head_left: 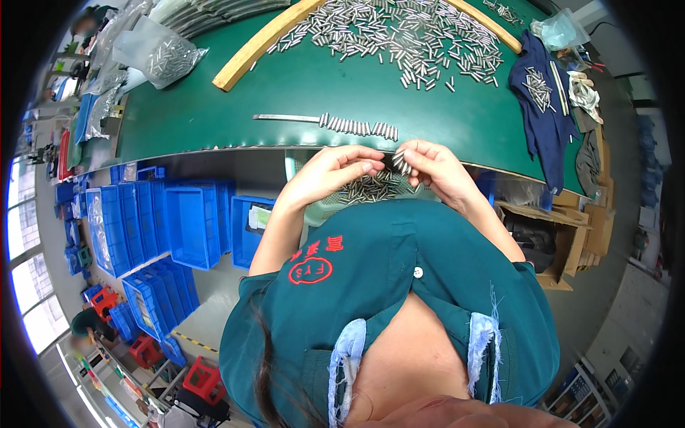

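Observation:
My right hand [439, 171] is closed around several short metal pins [402, 162], held in a small fanned bunch at the fingertips just off the table's front edge. Facing it, my left hand [341, 170] has its fingers stretched out and its thumb apart, and no pin shows in it. Below both hands is a pale green basket [325, 212] with many loose metal pins [371, 187] inside, partly hidden by my hands and shirt. On the green table [193, 121], a row of pins [358, 127] stands side by side next to a flat metal strip [289, 118].
A big spread of pins [399, 36] lies farther back between two wooden bars [260, 50]. A clear bag of pins [168, 60] is at left; a dark blue cloth [535, 107] bearing pins hangs over the right edge. Blue bins [193, 225] and a cardboard box [564, 246] stand below.

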A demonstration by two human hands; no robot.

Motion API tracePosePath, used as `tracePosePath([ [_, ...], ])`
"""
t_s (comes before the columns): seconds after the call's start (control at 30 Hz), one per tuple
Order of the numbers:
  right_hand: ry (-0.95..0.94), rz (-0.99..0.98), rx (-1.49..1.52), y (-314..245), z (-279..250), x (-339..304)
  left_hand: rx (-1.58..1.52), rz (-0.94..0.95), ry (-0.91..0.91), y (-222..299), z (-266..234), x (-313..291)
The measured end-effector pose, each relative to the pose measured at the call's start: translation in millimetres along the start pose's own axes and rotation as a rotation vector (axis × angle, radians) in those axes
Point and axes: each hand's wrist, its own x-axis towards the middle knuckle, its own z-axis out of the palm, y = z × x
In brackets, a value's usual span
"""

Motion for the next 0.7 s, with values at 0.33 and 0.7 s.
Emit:
tracePosePath([
  [0.33, 0.270, -0.507, -1.125, -17.6, 1.1, 7.9, -0.034, 0.017, -0.012, -4.8, 1.2, 2.0],
  [0.7, 0.409, -0.726, -1.614, -9.9, 15.9, 40.0, -0.134, -0.057, -0.052, -43.5, 13.4, 14.7],
])
